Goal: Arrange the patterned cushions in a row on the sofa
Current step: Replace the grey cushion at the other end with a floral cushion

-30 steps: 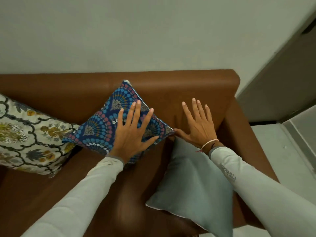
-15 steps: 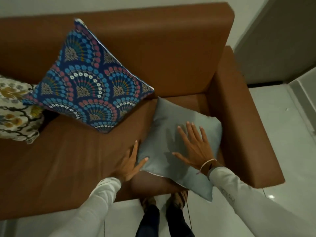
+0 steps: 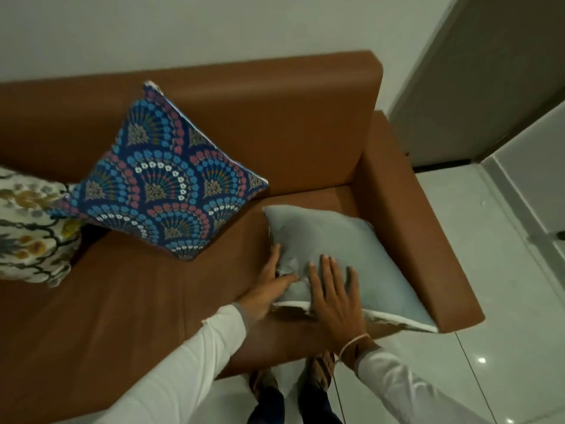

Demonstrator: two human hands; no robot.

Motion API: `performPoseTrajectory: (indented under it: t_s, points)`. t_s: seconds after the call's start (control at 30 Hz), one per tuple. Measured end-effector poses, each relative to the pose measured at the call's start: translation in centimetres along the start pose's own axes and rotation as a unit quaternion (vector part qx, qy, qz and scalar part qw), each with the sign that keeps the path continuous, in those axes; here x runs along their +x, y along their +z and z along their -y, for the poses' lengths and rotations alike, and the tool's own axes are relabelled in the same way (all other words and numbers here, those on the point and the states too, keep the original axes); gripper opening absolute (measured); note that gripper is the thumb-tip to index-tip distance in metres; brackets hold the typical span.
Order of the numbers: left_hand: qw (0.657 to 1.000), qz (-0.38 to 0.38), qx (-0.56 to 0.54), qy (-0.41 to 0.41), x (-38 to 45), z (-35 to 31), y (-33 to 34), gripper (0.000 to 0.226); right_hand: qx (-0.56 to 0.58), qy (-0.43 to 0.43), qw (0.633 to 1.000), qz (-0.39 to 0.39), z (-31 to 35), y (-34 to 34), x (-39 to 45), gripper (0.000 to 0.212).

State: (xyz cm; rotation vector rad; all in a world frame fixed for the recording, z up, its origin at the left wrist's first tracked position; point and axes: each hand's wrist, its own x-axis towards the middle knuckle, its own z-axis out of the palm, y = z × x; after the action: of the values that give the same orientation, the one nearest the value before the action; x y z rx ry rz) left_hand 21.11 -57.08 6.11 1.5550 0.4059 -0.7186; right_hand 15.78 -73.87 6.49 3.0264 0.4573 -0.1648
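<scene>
Currently, a floral cushion [image 3: 29,228] is leaning at the far left of the sofa [image 3: 275,117], its edge cut off by the frame, and a blue fan-patterned cushion [image 3: 165,182] is standing on one corner just beside it, propped against the backrest so that it is keeping upright. Bare seat is lying open between that cushion and a plain grey cushion [image 3: 351,258], which is lying flat at the right end, close to the armrest [image 3: 428,240], its near corner overhanging the seat front. Left hand [image 3: 269,289] is pinching the grey cushion's near-left edge; right hand [image 3: 334,296] is pressing flat and open on top, probably steadying it for lifting upright.
</scene>
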Motion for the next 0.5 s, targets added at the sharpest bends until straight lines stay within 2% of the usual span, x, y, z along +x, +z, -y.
performPoseTrajectory:
  t_s: [0.07,0.13,0.17,0.23,0.3,0.4,0.5]
  points:
    - [0.998,-0.009,-0.065,-0.022,-0.3,-4.1,0.9,0.073,0.042,0.042,0.998,-0.038,-1.4,-2.8,1.5,0.081]
    - [0.992,-0.001,-0.118,-0.040,-1.0,-8.2,1.2,0.057,0.096,0.041,0.993,-0.055,-3.8,-5.7,3.6,0.075]
    - [0.992,0.007,-0.124,-0.032,-1.3,-9.9,1.1,0.050,0.122,0.048,0.990,-0.050,-5.2,-7.2,4.7,0.073]
    - [0.997,0.010,-0.065,0.038,-1.9,-12.8,0.6,0.045,0.142,0.080,0.987,0.011,-7.7,-10.6,7.1,0.068]
    - [0.991,0.006,0.037,0.128,-2.3,-15.4,-0.8,0.060,0.159,0.118,0.979,0.052,-10.2,-13.4,9.3,0.056]
    - [0.962,-0.015,0.176,0.210,-1.6,-17.2,-3.9,0.088,0.220,0.105,0.969,0.041,-14.0,-16.5,11.9,0.037]
    - [0.926,0.018,0.287,0.244,-0.1,-16.6,-6.4,0.116,0.289,0.071,0.954,0.034,-16.6,-18.5,13.6,0.053]
